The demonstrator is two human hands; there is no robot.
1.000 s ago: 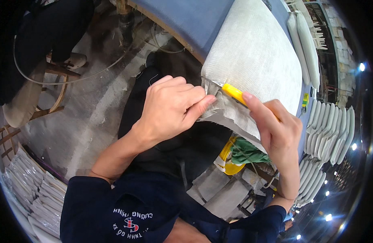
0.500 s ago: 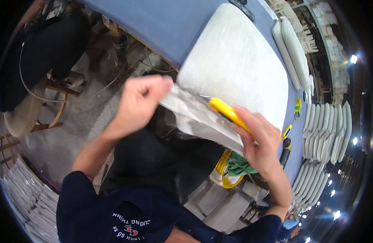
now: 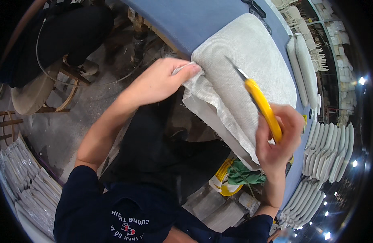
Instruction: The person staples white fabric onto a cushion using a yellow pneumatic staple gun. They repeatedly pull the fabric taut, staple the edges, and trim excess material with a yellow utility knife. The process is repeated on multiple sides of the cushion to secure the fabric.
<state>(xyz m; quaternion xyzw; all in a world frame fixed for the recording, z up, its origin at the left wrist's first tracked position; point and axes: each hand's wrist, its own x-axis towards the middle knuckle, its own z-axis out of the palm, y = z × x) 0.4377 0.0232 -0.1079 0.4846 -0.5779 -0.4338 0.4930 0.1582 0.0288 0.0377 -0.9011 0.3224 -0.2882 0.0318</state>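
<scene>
A light grey fabric-covered seat cushion (image 3: 251, 48) lies on the blue table, its near edge toward me. Loose fabric (image 3: 212, 99) with a frayed edge hangs off that side, over my lap. My left hand (image 3: 170, 79) pinches the fabric at the cushion's left corner. In my right hand (image 3: 279, 133) is a yellow utility knife (image 3: 263, 103), its blade extended and pointing up and left over the cushion. The blade seems raised off the fabric.
On the blue table (image 3: 166, 20), two more cushions (image 3: 301, 69) lie at the right, and a black object (image 3: 257, 10) sits at the far edge. Several cushions stand stacked (image 3: 328, 150) further right. A yellow container with green cloth (image 3: 245, 172) is below. Someone in dark clothes sits at the left.
My right hand has lifted the knife away from the loose fabric and turned its blade upward. My left hand, still pinching the fabric, has moved up and right to the cushion's corner.
</scene>
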